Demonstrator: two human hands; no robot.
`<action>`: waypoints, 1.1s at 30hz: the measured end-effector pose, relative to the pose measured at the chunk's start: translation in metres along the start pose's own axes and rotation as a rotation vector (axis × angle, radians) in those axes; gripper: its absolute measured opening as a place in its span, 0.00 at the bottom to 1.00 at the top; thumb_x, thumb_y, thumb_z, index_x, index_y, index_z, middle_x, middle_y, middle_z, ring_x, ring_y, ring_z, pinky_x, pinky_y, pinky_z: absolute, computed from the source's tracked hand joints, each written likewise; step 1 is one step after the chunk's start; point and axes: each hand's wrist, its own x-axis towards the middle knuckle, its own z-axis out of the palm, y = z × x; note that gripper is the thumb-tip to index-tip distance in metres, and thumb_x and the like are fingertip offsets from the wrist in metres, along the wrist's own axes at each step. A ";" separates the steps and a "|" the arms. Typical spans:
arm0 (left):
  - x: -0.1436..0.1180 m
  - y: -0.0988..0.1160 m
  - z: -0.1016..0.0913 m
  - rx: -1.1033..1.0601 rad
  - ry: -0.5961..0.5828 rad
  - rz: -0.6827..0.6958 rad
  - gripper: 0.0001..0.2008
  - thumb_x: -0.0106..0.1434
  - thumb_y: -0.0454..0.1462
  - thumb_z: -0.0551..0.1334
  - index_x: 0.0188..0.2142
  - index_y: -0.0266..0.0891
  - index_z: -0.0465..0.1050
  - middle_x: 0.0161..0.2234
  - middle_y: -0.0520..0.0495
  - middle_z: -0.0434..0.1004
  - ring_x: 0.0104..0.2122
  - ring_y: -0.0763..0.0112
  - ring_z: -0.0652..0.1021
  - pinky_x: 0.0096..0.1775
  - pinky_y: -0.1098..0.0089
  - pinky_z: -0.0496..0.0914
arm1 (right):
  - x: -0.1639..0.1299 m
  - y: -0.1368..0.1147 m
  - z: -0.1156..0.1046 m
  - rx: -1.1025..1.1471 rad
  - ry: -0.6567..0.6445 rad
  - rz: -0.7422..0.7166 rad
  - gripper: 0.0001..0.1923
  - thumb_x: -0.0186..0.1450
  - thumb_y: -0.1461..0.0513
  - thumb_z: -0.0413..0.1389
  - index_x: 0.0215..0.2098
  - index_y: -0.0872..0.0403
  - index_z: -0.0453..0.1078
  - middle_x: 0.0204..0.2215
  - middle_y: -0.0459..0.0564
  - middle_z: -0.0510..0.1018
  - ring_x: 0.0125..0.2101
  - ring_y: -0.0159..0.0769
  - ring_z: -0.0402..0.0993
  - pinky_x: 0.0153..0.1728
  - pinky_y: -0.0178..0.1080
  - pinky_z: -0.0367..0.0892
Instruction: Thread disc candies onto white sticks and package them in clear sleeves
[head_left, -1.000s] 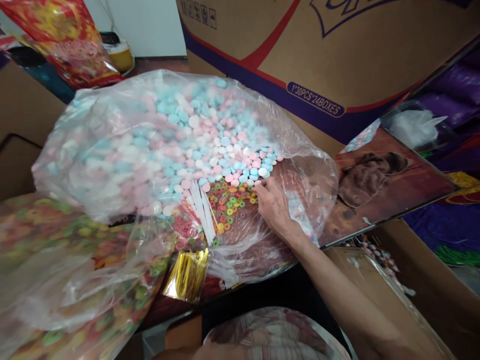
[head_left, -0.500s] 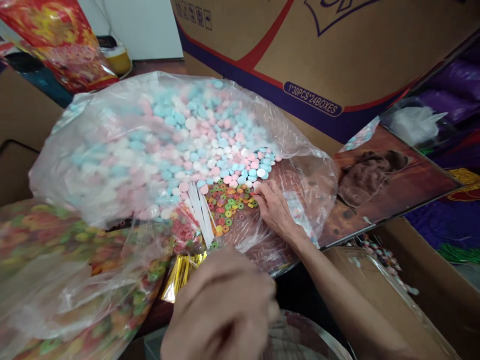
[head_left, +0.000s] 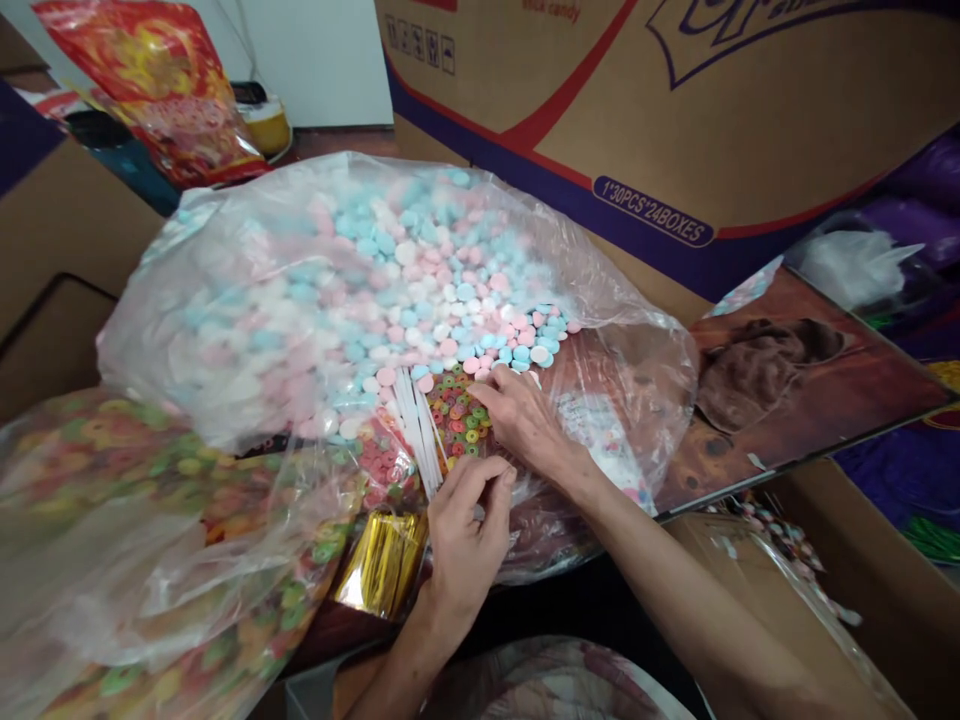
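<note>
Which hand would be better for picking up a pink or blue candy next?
Probably the right hand: it is close to the pink and blue candies, while the left hand is farther away, beside the gold strips.

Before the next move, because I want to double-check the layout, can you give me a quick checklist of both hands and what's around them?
1. Right hand at the candy rings: ok.
2. Rings unobstructed: not ok, the right hand is in front of their right edge.
3. Left hand holding something: cannot tell.
4. Sticks clear of the left hand: cannot tell, their lower ends are close.
5. Brown cloth apart from both hands: ok.
</note>
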 end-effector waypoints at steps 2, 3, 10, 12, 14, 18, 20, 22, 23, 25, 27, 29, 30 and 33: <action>0.000 -0.001 0.001 -0.011 0.010 -0.001 0.05 0.66 0.30 0.61 0.37 0.40 0.75 0.30 0.51 0.76 0.30 0.75 0.75 0.34 0.74 0.71 | -0.010 0.003 -0.002 0.081 0.049 0.007 0.15 0.71 0.69 0.49 0.45 0.53 0.76 0.37 0.54 0.73 0.35 0.41 0.68 0.39 0.42 0.62; 0.000 -0.001 0.001 -0.016 0.017 -0.002 0.05 0.66 0.29 0.61 0.37 0.40 0.75 0.30 0.51 0.76 0.30 0.75 0.76 0.34 0.74 0.71 | -0.016 0.005 -0.003 0.149 0.091 0.029 0.13 0.71 0.68 0.50 0.45 0.53 0.76 0.37 0.53 0.74 0.35 0.40 0.69 0.39 0.42 0.63; 0.000 -0.003 0.000 -0.023 0.034 -0.036 0.05 0.66 0.29 0.61 0.37 0.39 0.75 0.31 0.52 0.76 0.32 0.76 0.76 0.36 0.75 0.70 | -0.032 0.010 -0.006 0.522 0.280 0.315 0.06 0.65 0.63 0.61 0.30 0.54 0.72 0.29 0.46 0.73 0.31 0.36 0.70 0.34 0.37 0.64; -0.001 -0.004 -0.002 -0.015 0.037 -0.063 0.05 0.66 0.29 0.62 0.37 0.40 0.75 0.31 0.52 0.76 0.31 0.76 0.76 0.36 0.76 0.70 | -0.030 0.008 -0.005 0.573 0.273 0.360 0.07 0.65 0.62 0.61 0.28 0.53 0.72 0.27 0.45 0.74 0.29 0.35 0.70 0.34 0.37 0.64; -0.002 -0.004 -0.003 -0.013 0.041 -0.087 0.05 0.66 0.30 0.62 0.36 0.40 0.75 0.30 0.53 0.75 0.31 0.76 0.75 0.35 0.76 0.69 | -0.027 0.007 -0.004 0.617 0.260 0.374 0.06 0.66 0.61 0.59 0.30 0.53 0.75 0.28 0.46 0.76 0.30 0.35 0.72 0.35 0.38 0.65; -0.002 -0.005 -0.003 -0.020 0.052 -0.116 0.04 0.66 0.31 0.62 0.35 0.40 0.75 0.29 0.53 0.74 0.29 0.76 0.74 0.34 0.76 0.68 | -0.026 0.006 -0.004 0.644 0.236 0.396 0.08 0.68 0.61 0.56 0.34 0.53 0.77 0.33 0.48 0.81 0.34 0.37 0.75 0.39 0.38 0.67; -0.002 -0.006 -0.002 -0.022 0.051 -0.133 0.04 0.66 0.31 0.62 0.35 0.40 0.75 0.29 0.53 0.74 0.29 0.76 0.74 0.34 0.75 0.68 | -0.027 0.006 -0.005 0.618 0.206 0.414 0.10 0.69 0.60 0.55 0.33 0.53 0.78 0.32 0.49 0.81 0.34 0.37 0.75 0.38 0.39 0.67; -0.002 -0.007 -0.002 -0.026 0.047 -0.148 0.04 0.66 0.31 0.61 0.35 0.40 0.75 0.29 0.53 0.74 0.30 0.76 0.74 0.34 0.75 0.69 | -0.029 0.006 -0.006 0.586 0.181 0.420 0.12 0.69 0.59 0.54 0.34 0.53 0.78 0.32 0.50 0.81 0.34 0.38 0.75 0.38 0.39 0.67; -0.003 -0.007 -0.002 -0.029 0.045 -0.155 0.04 0.66 0.32 0.61 0.35 0.40 0.75 0.29 0.52 0.74 0.30 0.75 0.74 0.35 0.74 0.69 | -0.029 0.006 -0.007 0.577 0.179 0.418 0.13 0.70 0.59 0.53 0.36 0.53 0.79 0.33 0.51 0.81 0.35 0.39 0.75 0.39 0.40 0.67; -0.003 -0.008 -0.002 -0.034 0.046 -0.164 0.04 0.66 0.32 0.61 0.35 0.40 0.75 0.30 0.52 0.75 0.30 0.75 0.74 0.35 0.74 0.69 | -0.031 0.006 -0.009 0.579 0.198 0.411 0.14 0.70 0.60 0.50 0.39 0.53 0.79 0.37 0.53 0.81 0.38 0.41 0.76 0.42 0.42 0.68; -0.004 -0.008 -0.002 -0.033 0.052 -0.168 0.04 0.66 0.33 0.61 0.35 0.39 0.75 0.29 0.52 0.75 0.30 0.75 0.74 0.35 0.74 0.69 | -0.033 0.007 -0.010 0.617 0.232 0.408 0.14 0.70 0.62 0.49 0.42 0.53 0.78 0.41 0.54 0.81 0.42 0.41 0.76 0.46 0.43 0.68; -0.003 -0.009 -0.002 -0.028 0.057 -0.169 0.04 0.66 0.33 0.62 0.35 0.39 0.76 0.29 0.53 0.74 0.30 0.75 0.74 0.35 0.74 0.69 | -0.036 0.008 -0.010 0.709 0.254 0.428 0.14 0.68 0.63 0.50 0.44 0.53 0.77 0.41 0.53 0.82 0.42 0.41 0.77 0.46 0.44 0.69; -0.003 -0.009 -0.002 -0.025 0.058 -0.170 0.04 0.66 0.33 0.62 0.35 0.39 0.76 0.29 0.53 0.74 0.30 0.75 0.74 0.34 0.74 0.69 | -0.037 0.008 -0.010 0.775 0.257 0.452 0.14 0.67 0.63 0.51 0.46 0.53 0.76 0.40 0.52 0.82 0.40 0.40 0.77 0.45 0.43 0.70; -0.003 -0.010 -0.002 -0.018 0.055 -0.173 0.03 0.66 0.33 0.62 0.36 0.40 0.76 0.29 0.53 0.74 0.30 0.76 0.74 0.34 0.75 0.68 | -0.040 0.007 -0.010 0.992 0.261 0.555 0.15 0.63 0.62 0.56 0.48 0.54 0.74 0.34 0.50 0.82 0.33 0.36 0.77 0.37 0.39 0.72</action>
